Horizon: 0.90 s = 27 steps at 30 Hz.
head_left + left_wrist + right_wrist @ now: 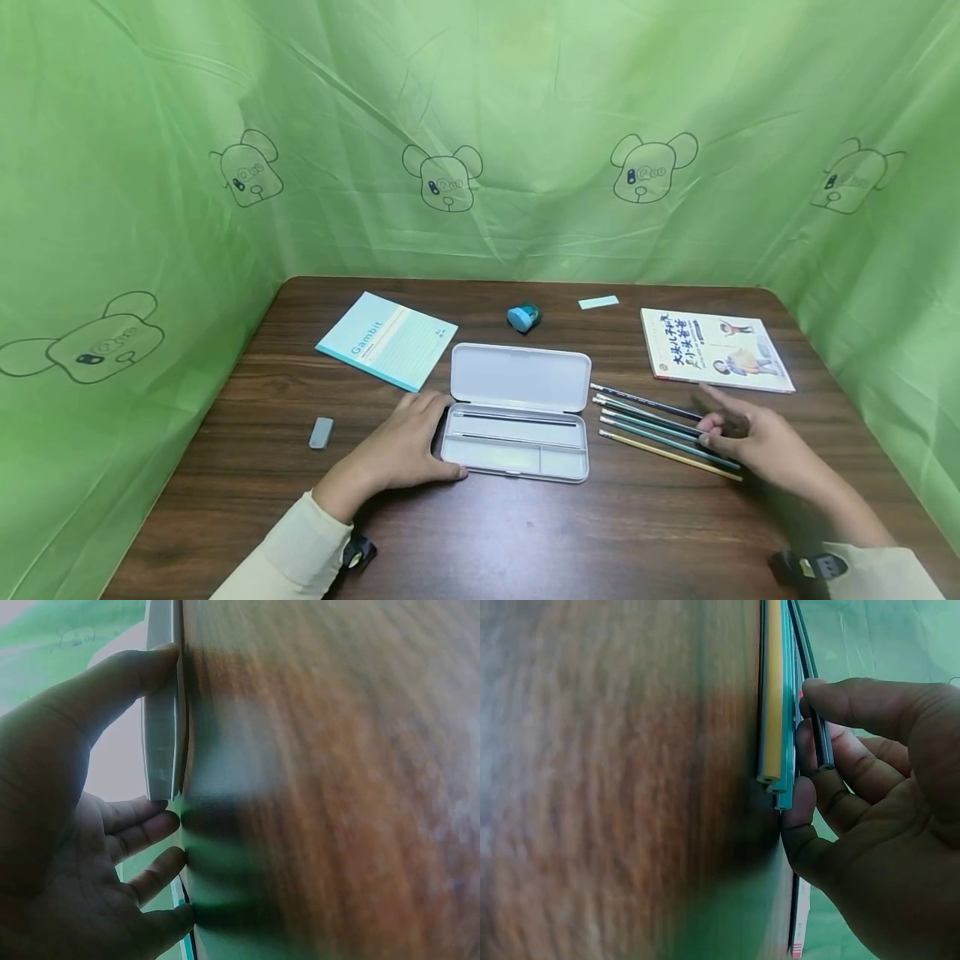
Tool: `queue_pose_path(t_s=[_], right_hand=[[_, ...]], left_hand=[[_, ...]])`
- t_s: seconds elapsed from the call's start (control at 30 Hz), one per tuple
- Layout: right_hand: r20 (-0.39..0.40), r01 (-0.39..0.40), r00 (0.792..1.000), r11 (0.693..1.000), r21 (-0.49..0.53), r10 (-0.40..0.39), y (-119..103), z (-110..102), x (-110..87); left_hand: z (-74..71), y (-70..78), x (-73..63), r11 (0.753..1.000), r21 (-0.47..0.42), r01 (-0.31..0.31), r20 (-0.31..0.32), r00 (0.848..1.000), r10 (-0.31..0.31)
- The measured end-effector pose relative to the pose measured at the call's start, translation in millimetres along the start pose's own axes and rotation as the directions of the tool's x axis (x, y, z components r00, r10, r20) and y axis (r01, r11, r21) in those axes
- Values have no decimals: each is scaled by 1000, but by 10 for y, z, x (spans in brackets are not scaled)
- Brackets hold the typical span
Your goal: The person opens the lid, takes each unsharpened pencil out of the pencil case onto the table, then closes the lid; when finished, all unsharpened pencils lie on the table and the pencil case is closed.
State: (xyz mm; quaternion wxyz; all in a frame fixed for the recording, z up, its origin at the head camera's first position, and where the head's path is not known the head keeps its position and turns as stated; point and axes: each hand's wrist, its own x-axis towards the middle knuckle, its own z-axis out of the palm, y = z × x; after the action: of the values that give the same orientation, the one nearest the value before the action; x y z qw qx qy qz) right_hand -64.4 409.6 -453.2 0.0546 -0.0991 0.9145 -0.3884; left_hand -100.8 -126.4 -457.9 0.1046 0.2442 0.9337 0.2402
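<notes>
Pinching a dark pencil (822,739) between thumb and fingers of the right hand (757,437), with its right end raised off the desk (517,533). Holding the near left corner of the pencil case (562,460) with the left hand (397,437), thumb on the near wall, fingers at the left end. Left of the other pencils (667,454), in mid-desk, open, with the lid (521,377) laid back to the far side.

Could nudge or roll the neighbouring pencils, with fingertips so close to a loose, tight row. Could let the pencil swivel or slip, if pinched only toward the right end. Could also knock the case's right wall if swung left too low. Might shove the case askew by pressing too hard at one corner.

Tight between case and pencils: just beside each other at the left tips. Tight too on the far side of the right hand, close to the near edge of the book (720,354), and near the desk's right edge at the forearm. At far left, just beside the notebook (390,342) with the left fingers. Roomier on the near side of the case, and leftward as far as the grey block (321,433).
</notes>
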Motion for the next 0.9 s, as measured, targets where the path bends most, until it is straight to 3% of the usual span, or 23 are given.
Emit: queue_pose_path(t_s=[0.43,0.53,0.67,0.9], right_hand=[[-67,-7,998,991,-131,-2,-37,83,-15],[-85,18,996,987,-160,-32,-161,121,15],[-77,108,990,985,-134,-119,-403,218,94],[45,202,979,977,-72,-199,-871,526,282]], left_hand=[[7,-7,-2,1000,6,-17,4,1000,17],[3,-3,-5,1000,5,-12,2,1000,12],[-1,1,-5,1000,3,-7,2,1000,7],[0,1,0,1000,-1,-3,3,1000,3]])
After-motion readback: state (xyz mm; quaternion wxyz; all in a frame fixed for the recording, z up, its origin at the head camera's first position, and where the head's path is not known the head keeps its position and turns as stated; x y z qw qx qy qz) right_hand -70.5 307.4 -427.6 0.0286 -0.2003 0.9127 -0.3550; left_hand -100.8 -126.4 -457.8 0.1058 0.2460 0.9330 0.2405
